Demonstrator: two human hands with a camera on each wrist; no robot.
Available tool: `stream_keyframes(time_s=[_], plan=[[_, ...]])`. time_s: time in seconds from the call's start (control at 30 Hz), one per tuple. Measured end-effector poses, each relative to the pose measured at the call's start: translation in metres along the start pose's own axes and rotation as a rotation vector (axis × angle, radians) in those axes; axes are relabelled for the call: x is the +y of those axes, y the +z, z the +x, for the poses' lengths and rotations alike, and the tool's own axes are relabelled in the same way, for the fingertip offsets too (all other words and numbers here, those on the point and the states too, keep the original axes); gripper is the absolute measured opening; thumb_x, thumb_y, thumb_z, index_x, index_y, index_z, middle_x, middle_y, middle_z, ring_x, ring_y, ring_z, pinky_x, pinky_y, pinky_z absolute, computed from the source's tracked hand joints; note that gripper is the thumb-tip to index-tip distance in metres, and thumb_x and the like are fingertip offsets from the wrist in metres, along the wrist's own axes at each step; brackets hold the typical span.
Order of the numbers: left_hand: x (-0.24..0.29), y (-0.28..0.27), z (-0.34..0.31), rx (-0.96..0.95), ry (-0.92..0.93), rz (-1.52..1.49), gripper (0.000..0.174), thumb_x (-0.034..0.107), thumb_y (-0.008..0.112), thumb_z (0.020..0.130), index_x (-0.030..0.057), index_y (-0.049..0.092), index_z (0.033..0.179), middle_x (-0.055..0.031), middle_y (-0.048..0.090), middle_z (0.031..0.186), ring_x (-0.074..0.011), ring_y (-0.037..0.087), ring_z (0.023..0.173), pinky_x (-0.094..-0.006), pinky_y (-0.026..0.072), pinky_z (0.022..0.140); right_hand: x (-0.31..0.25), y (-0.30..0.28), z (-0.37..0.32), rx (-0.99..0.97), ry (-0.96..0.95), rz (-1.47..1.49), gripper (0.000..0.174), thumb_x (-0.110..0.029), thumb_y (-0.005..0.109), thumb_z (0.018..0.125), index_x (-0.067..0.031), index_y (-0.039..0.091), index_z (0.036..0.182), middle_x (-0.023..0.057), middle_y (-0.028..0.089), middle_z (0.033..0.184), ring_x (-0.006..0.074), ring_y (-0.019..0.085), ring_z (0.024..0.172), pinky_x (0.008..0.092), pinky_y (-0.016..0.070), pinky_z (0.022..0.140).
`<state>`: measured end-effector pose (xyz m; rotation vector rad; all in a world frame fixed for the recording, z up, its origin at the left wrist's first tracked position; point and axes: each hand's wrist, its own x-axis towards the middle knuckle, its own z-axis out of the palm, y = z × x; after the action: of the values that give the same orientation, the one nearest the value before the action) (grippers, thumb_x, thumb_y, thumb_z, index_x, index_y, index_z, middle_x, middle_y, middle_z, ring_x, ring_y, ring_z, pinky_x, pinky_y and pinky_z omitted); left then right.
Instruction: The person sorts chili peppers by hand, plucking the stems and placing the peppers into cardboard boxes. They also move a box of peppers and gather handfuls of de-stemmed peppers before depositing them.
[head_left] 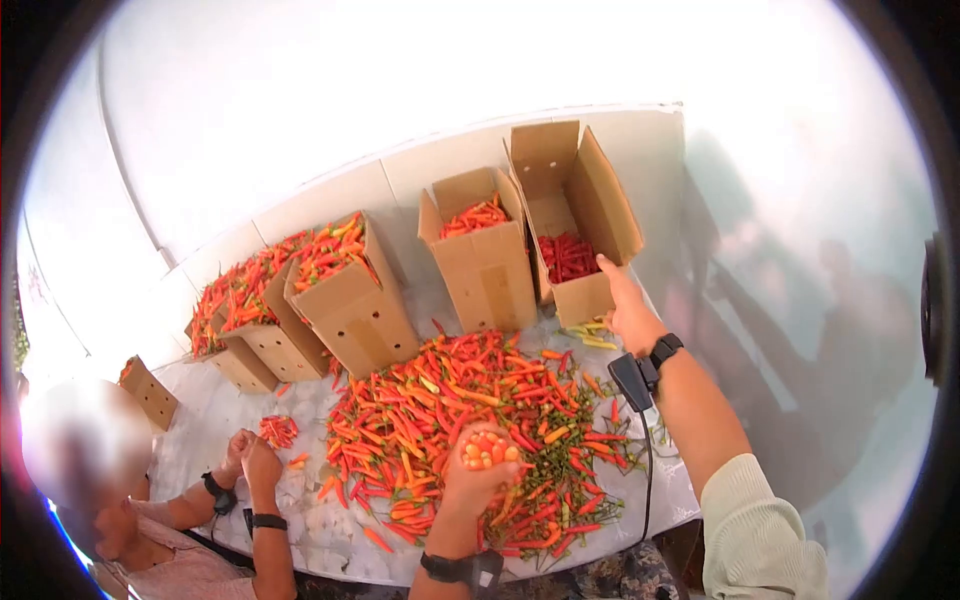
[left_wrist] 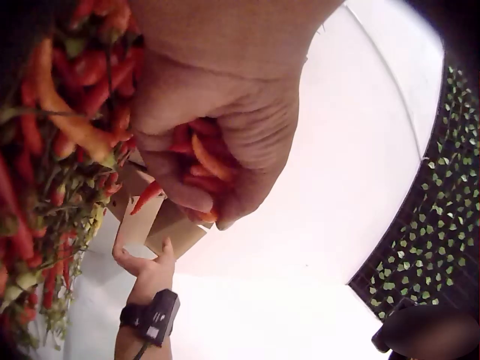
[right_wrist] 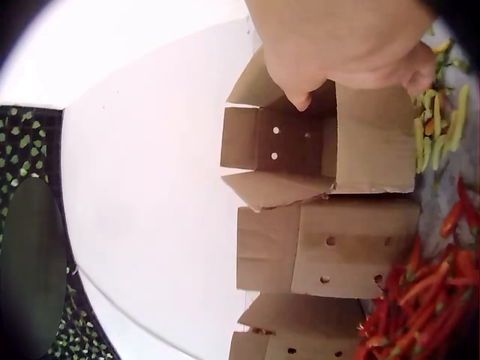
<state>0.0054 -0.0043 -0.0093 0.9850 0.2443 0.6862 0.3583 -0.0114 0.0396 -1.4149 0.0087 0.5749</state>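
Note:
My left hand [head_left: 472,490] grips a bundle of red and orange chillies [head_left: 488,448] above the pile. In the left wrist view the fingers curl round these chillies [left_wrist: 210,161], and one red tip pokes out below. My right hand [head_left: 632,318] is at the tall open cardboard box [head_left: 583,300] on the right, gripping its front rim. Seen from the right wrist, a fingertip reaches inside the box [right_wrist: 375,142] while the other side of the hand stays outside. Dark red chillies [head_left: 567,257] lie low in that box. A large chilli pile [head_left: 420,400] spreads on the table before me.
More cardboard boxes of chillies, such as the middle box [head_left: 485,270] and the box left of it [head_left: 355,325], line the wall. Yellow-green chillies [head_left: 590,335] lie by the right box. At left, another person's hands [head_left: 255,460] are near a small chilli heap [head_left: 279,431].

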Motion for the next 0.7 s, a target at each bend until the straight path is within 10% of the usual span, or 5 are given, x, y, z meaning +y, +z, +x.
stream_keyframes(time_s=[0.2,0.43,0.7], plan=[[-0.004,-0.008,0.004,-0.067,-0.014,-0.045,0.044,-0.010,0.074,0.068,0.0017,0.052,0.104,-0.0084,0.060,0.091,-0.0167,0.063,0.078,-0.0292,0.0567,0.064,0.031,0.012,0.037,-0.335,0.021,0.304,0.032,-0.031,0.068,0.081,-0.0089,0.053,0.099,0.0073,0.056,0.090,0.0232,0.057,0.076,0.0400,0.0566,0.074],[-0.008,-0.015,0.005,-0.094,-0.026,-0.062,0.044,-0.009,0.075,0.069,0.0016,0.052,0.105,-0.0090,0.058,0.093,-0.0172,0.063,0.080,-0.0305,0.0571,0.066,0.059,0.031,0.006,-0.201,-0.155,0.682,0.037,0.005,0.061,0.080,-0.0093,0.043,0.108,0.0073,0.056,0.090,0.0199,0.061,0.075,0.0419,0.0591,0.078],[-0.002,-0.007,0.003,-0.075,-0.057,-0.023,0.045,-0.008,0.075,0.070,0.0015,0.051,0.106,-0.0085,0.059,0.089,-0.0164,0.064,0.077,-0.0268,0.0529,0.057,0.021,0.019,-0.086,-0.192,-0.534,0.656,0.043,0.005,0.060,0.080,-0.0155,0.039,0.112,0.0016,0.052,0.099,0.0150,0.057,0.092,0.0444,0.0557,0.083]])
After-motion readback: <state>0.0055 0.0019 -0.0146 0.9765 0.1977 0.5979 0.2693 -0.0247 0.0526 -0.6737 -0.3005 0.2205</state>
